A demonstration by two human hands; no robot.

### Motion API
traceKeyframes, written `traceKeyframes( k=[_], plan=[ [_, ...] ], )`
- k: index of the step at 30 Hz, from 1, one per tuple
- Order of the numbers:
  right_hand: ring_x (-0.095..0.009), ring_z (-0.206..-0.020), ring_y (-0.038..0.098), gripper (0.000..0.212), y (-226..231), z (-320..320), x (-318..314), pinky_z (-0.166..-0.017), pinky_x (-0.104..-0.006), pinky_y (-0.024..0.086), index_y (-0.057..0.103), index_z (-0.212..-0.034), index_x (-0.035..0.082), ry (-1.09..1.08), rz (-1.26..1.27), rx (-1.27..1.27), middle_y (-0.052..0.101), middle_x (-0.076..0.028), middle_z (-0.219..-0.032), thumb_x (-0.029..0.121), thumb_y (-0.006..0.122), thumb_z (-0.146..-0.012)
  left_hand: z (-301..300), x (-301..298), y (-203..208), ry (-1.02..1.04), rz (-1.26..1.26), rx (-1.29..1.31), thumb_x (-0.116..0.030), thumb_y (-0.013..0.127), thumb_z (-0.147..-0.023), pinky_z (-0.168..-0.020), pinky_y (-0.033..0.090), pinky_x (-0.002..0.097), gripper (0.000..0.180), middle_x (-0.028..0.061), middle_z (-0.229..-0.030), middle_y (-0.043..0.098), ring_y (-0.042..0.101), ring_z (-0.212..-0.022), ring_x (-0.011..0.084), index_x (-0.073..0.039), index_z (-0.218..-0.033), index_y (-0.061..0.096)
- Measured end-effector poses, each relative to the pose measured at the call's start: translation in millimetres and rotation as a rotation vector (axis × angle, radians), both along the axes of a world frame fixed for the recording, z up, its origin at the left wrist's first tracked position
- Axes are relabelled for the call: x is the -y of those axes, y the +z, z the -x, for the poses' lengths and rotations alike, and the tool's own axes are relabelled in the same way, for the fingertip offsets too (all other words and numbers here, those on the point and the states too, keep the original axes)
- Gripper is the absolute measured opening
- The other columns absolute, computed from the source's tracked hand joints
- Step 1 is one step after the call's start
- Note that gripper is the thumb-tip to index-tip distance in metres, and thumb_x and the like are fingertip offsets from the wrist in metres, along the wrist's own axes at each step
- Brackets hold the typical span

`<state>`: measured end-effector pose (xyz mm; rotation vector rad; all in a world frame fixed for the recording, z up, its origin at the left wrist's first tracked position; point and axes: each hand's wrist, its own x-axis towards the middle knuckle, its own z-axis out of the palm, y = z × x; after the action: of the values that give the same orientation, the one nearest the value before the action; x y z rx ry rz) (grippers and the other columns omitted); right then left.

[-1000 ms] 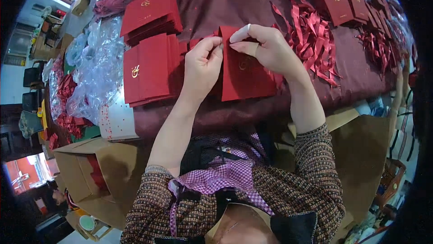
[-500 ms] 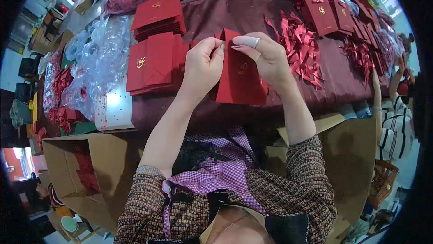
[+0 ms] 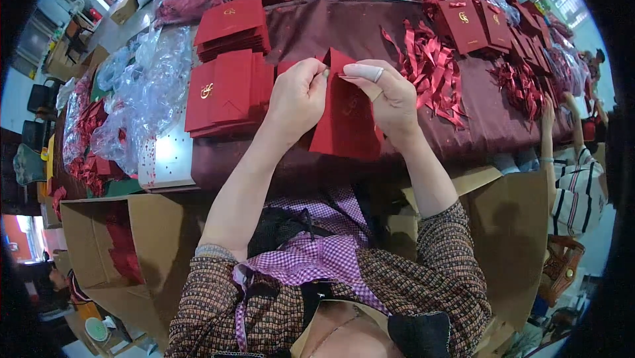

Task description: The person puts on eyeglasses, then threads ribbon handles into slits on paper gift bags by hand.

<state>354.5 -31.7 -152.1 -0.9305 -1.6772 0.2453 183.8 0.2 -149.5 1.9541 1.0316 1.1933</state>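
Observation:
Between my hands hangs a small red paper bag [image 3: 344, 130] with a faint gold print, over the front edge of the table. My left hand [image 3: 297, 100] is closed in a pinch at the left of the bag's upper edge; whether its fingertips also hold a ribbon end is too small to tell. My right hand [image 3: 395, 100], with white coverings on its fingers, pinches the bag's upper edge from the right. Left of my hands lie stacks of flat red paper bags [image 3: 233, 93]. Beyond my right hand is a loose pile of red ribbons [image 3: 433, 77].
A dark red cloth [image 3: 331, 20] covers the table. Finished-looking red bags [image 3: 461, 26] stand at the far right, near another person's hand [image 3: 548, 116]. Clear plastic wrapping [image 3: 149, 93] lies at the left. Open cardboard boxes [image 3: 155, 245] flank me below the table edge.
The bag has shifted slightly down and left, and its face is turned more into shadow. Both hands keep their pinch, my right one drawn a little lower.

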Motion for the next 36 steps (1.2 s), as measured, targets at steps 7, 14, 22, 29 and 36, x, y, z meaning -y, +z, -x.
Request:
traceKeyframes(
  k=[7, 14, 22, 29, 36],
  plan=[
    [-0.012, -0.097, 0.059, 0.016, 1.2, -22.1, -5.7, -0.088, -0.0253, 0.045, 0.062, -0.106, -0.001, 0.219, 0.259, -0.474, 0.065, -0.005, -0.100, -0.001, 0.052, -0.093, 24.3, -19.0, -0.5, 0.015, 0.146, -0.003, -0.008, 0.049, -0.089, -0.067, 0.046, 0.0361, 0.014, 0.0224, -0.079, 0.058, 0.060, -0.073, 0.0325, 0.005, -0.090, 0.053],
    [-0.019, -0.114, 0.053, 0.038, 18.6, -28.8, -45.6, -0.096, -0.0294, 0.043, 0.058, -0.122, 0.004, 0.291, 0.095, 0.213, 0.059, -0.010, -0.120, 0.000, 0.060, -0.085, -0.5, -17.7, -5.7, -0.139, -0.063, -0.036, -0.007, 0.050, -0.089, -0.071, 0.046, 0.0384, 0.011, 0.0229, -0.085, 0.058, 0.059, -0.081, 0.0370, 0.004, -0.089, 0.053],
    [-0.006, -0.080, 0.051, 0.037, 33.8, -28.9, -42.9, -0.073, -0.0216, 0.043, 0.060, -0.111, 0.006, 0.529, 0.639, 0.156, 0.057, 0.002, -0.090, 0.002, 0.071, -0.076, 6.1, -1.6, -2.9, -0.264, 0.451, 0.239, -0.009, 0.048, -0.093, -0.065, 0.043, 0.0246, 0.014, 0.0014, -0.078, 0.057, 0.050, -0.072, 0.0071, 0.002, -0.091, 0.057],
    [-0.005, -0.082, 0.055, 0.028, 33.0, -22.1, -33.4, -0.072, -0.0207, 0.045, 0.056, -0.093, 0.004, 0.556, 0.773, -0.019, 0.058, 0.003, -0.082, 0.000, 0.074, -0.072, -0.5, 8.5, 0.7, -0.297, 0.614, 0.397, -0.011, 0.048, -0.094, -0.063, 0.041, 0.0215, 0.017, -0.0036, -0.076, 0.054, 0.047, -0.072, 0.0029, 0.000, -0.087, 0.058],
    [-0.004, -0.073, 0.049, 0.032, 34.7, -32.7, -24.8, -0.062, -0.0213, 0.039, 0.055, -0.088, 0.005, 0.562, 0.741, 0.093, 0.054, 0.004, -0.076, 0.010, 0.080, -0.068, 3.3, 4.0, -4.6, -0.296, 0.497, 0.147, -0.013, 0.049, -0.091, -0.061, 0.040, 0.0243, 0.020, -0.0003, -0.069, 0.052, 0.047, -0.069, 0.0060, 0.000, -0.077, 0.055]
  ],
)
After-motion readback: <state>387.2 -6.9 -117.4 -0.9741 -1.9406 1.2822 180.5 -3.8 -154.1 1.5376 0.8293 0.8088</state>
